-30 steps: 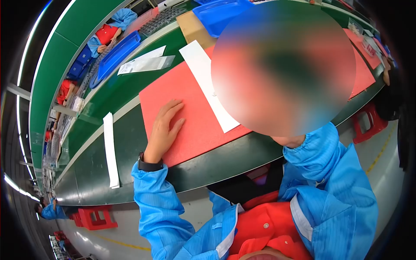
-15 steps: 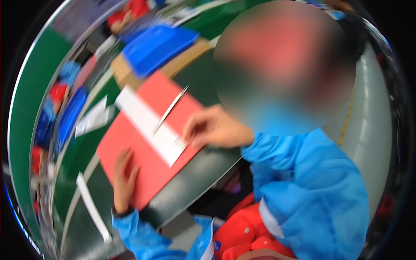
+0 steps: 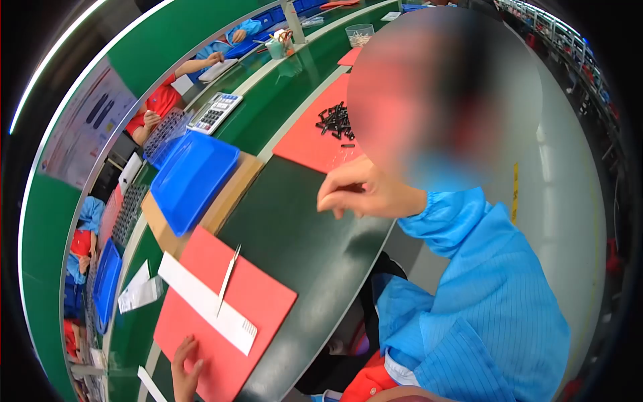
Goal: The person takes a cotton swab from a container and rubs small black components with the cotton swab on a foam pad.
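My left hand (image 3: 186,367) rests, fingers apart, on the near left edge of a red foam mat (image 3: 264,295). A white paper strip (image 3: 201,301) lies diagonally across this mat, with a row of short dark lines at its lower right end. Metal tweezers (image 3: 229,278) lie across the strip. My right hand (image 3: 368,191) is above the dark green table, its thumb and index finger curled together; whatever is in them, if anything, is too small to make out. Just beyond it is a second red mat (image 3: 301,144) with a pile of small black parts (image 3: 333,122).
A blue tray (image 3: 194,181) sits on cardboard (image 3: 234,194) beyond the mat. A calculator (image 3: 214,112), a clear tub (image 3: 360,35) and a cup of tools (image 3: 278,47) stand farther back. Other people (image 3: 164,100) sit across the partition. A blurred disc covers the upper right.
My right hand has moved away from the strip's lined end towards the mat with black parts, its fingers curled. The view has swung to the right; my left hand stays on the mat.
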{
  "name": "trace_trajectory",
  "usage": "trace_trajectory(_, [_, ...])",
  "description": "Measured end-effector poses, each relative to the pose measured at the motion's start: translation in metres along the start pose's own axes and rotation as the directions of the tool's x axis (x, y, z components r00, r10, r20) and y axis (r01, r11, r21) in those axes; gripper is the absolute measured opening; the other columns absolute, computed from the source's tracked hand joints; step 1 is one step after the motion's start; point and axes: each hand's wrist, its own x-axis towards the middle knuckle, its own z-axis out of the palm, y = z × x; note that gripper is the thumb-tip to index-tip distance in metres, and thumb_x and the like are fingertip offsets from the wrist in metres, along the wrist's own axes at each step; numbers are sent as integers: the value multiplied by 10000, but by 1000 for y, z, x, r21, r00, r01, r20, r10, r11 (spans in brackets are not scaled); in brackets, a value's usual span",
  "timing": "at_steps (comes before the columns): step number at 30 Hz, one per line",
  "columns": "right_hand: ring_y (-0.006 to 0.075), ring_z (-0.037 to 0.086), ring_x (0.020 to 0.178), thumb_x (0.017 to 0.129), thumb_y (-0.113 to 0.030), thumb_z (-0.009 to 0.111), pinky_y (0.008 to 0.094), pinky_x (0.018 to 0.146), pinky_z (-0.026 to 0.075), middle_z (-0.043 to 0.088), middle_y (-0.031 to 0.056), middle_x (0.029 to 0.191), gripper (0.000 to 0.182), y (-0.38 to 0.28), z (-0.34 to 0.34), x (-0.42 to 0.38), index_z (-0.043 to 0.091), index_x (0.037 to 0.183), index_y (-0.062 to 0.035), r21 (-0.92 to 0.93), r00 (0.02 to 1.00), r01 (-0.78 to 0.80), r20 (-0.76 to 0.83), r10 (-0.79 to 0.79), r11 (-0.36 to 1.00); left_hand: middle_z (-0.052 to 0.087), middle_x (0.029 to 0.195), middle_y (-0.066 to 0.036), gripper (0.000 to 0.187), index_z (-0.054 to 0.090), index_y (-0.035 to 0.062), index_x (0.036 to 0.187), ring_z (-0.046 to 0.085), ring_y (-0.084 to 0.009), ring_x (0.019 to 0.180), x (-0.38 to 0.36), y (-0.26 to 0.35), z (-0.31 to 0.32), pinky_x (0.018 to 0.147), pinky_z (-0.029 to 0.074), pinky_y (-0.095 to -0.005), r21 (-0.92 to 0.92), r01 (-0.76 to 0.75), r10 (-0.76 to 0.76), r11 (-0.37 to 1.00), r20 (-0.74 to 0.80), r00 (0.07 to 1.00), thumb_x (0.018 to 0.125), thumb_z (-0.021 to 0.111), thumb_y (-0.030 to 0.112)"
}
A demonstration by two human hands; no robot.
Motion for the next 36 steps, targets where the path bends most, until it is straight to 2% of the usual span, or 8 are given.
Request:
trace_trajectory(4, [185,638,655,855,-74,627,270,569,487,643,76,739,78,46,-31,14,636,822,-3,50,977,-199,-65,202,979,628,1121,-173,366,612,-25,1085,575,-319,1094,30,23,-22,951,423,-368,243,165,-192,956,92,977,726,657,32])
trace_trajectory(8, [194,638,652,861,-85,620,276,572,489,639,89,722,91,80,-66,47,633,838,3,-116,993,-2,118,15,993,641,1015,-130,280,605,25,1092,600,-269,943,86,117,-18,852,477,-359,503,-14,4,864,21,1000,813,609,-9])
trace_trajectory(12, [207,627,634,865,-91,607,292,576,491,640,93,717,92,99,-136,73,633,856,-3,-172,986,124,133,-101,977,640,1053,-169,322,588,8,1155,589,-323,1011,152,169,2,906,449,-383,375,-136,40,917,254,966,834,599,8])
trace_trajectory(16, [170,622,615,895,-132,560,295,576,498,640,116,727,170,127,-265,77,628,880,23,-515,965,-236,-227,134,824,626,1098,-188,307,591,4,1149,583,-331,1039,219,207,20,926,433,-386,490,-76,-27,869,200,979,843,593,13])
trace_trajectory(18, [124,606,583,922,-131,496,255,543,492,626,83,697,219,164,-351,83,644,912,31,-215,792,-448,-545,274,868,623,1109,-189,305,594,2,1147,582,-333,1047,244,238,27,929,430,-389,437,-78,-7,896,190,982,842,593,13])
trace_trajectory(21, [198,681,675,846,-160,574,328,614,538,687,146,779,214,269,-466,91,660,858,36,-271,607,-613,-763,222,742,618,1132,-192,302,598,-3,1141,578,-336,1063,265,276,34,936,424,-395,350,-62,15,935,136,991,840,593,12])
trace_trajectory(27, [363,663,824,816,-216,566,433,720,534,658,233,966,290,363,-487,139,677,978,-2,-634,605,-764,-640,473,120,624,1112,-197,271,611,-6,1116,585,-335,1045,287,316,41,925,432,-397,325,-24,-14,945,116,993,847,589,23])
trace_trajectory(36, [381,630,928,818,-316,541,450,776,507,636,240,1024,354,472,-519,125,680,968,-27,-780,620,-622,-543,566,-68,642,1022,-171,307,619,-12,1051,604,-341,976,281,288,42,859,465,-366,313,52,-79,948,74,994,748,664,8])
